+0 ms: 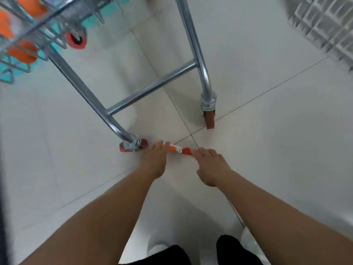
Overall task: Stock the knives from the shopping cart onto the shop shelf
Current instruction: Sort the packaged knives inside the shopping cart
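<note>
Item: knife [178, 149], packaged, orange and white, low over the floor [267, 150] at six o'clock of the cart [152, 87], just beside its near-left wheel [133, 145]. Left hand [154, 161] grips one end; right hand [210, 167] appears to pinch the other, fingertips blurred. More orange packs [21, 52] at ten o'clock in the basket. Risk: a two-ended fingertip hold may slip, or the pack may snag the wheel.
</note>
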Demonstrator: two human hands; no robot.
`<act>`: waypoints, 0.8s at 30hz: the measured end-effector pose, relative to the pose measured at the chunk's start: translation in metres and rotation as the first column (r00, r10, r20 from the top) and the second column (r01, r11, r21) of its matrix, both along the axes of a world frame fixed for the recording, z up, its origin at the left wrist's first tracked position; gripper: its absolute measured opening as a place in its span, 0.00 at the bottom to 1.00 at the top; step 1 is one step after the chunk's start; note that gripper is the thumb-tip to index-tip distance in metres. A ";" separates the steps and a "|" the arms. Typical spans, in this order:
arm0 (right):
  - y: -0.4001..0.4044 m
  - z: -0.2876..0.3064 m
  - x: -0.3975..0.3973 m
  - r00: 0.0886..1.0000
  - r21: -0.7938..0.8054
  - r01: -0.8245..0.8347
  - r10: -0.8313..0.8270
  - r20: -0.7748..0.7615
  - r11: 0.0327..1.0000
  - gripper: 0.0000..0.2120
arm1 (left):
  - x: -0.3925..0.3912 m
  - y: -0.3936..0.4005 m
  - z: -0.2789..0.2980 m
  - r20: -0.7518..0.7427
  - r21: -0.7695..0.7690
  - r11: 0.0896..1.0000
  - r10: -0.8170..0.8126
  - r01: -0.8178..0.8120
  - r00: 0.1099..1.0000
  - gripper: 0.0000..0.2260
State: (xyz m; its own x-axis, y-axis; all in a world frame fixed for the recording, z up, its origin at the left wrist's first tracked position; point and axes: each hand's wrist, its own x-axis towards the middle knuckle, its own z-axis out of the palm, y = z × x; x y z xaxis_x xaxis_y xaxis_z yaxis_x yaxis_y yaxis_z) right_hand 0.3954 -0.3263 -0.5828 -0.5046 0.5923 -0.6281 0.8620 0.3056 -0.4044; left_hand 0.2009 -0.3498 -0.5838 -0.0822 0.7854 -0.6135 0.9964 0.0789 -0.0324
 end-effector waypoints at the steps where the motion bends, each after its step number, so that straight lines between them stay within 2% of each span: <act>1: 0.000 -0.010 -0.002 1.000 0.000 0.012 -0.012 -0.006 1.000 0.33 | -0.004 0.002 -0.008 -0.017 0.016 1.000 -0.019 0.019 1.000 0.31; 7: -0.003 -0.043 -0.013 0.991 -0.069 0.135 -0.135 0.001 0.988 0.32 | -0.014 0.007 -0.048 -0.103 0.155 0.983 -0.079 0.094 0.992 0.21; 13: -0.009 -0.036 -0.009 0.970 -0.130 0.233 -0.239 -0.032 0.964 0.30 | -0.010 -0.008 -0.050 -0.025 0.087 0.989 -0.119 0.121 0.993 0.12; 15: -0.011 -0.020 -0.003 0.963 -0.086 0.260 -0.264 -0.048 0.962 0.30 | -0.005 -0.017 -0.038 0.028 0.071 0.996 -0.063 0.061 0.998 0.09; 17: -0.016 0.002 0.002 0.943 0.007 0.320 -0.318 -0.098 0.947 0.32 | 0.004 -0.023 -0.016 0.098 0.068 0.994 0.078 -0.084 0.992 0.06; 20: -0.030 0.047 0.003 0.826 0.000 0.534 -0.522 -0.211 0.845 0.36 | 0.028 -0.027 0.029 0.262 0.020 0.946 0.307 -0.323 0.915 0.09; 24: -0.050 0.108 0.004 0.589 -0.245 0.728 -0.767 -0.253 0.640 0.38 | 0.076 -0.032 0.100 0.493 0.001 0.855 0.450 -0.518 0.745 0.08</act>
